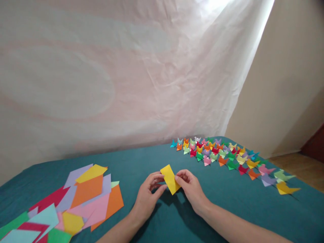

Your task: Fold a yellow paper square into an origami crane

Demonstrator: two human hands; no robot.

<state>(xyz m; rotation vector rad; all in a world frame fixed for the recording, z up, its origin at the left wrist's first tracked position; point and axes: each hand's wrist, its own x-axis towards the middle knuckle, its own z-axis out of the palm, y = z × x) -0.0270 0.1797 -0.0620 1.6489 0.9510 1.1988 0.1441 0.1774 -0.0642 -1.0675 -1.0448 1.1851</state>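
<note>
A small folded piece of yellow paper (170, 179) is held up above the green cloth, between my two hands. My left hand (150, 189) has its fingers and thumb at the paper's left edge, the fingers curled in a loose pinch. On the other side, my right hand (191, 189) grips the right corner between thumb and forefinger. The paper is tilted, its long side slanting down to the right. The back of the paper is hidden from view.
Loose coloured paper sheets (88, 191) lie overlapping at the left. Rows of small folded paper birds (222, 161) in many colours stand at the right on the green-covered table (141, 158). A pale sheet (126, 74) hangs behind the table, beside a beige wall (286, 84).
</note>
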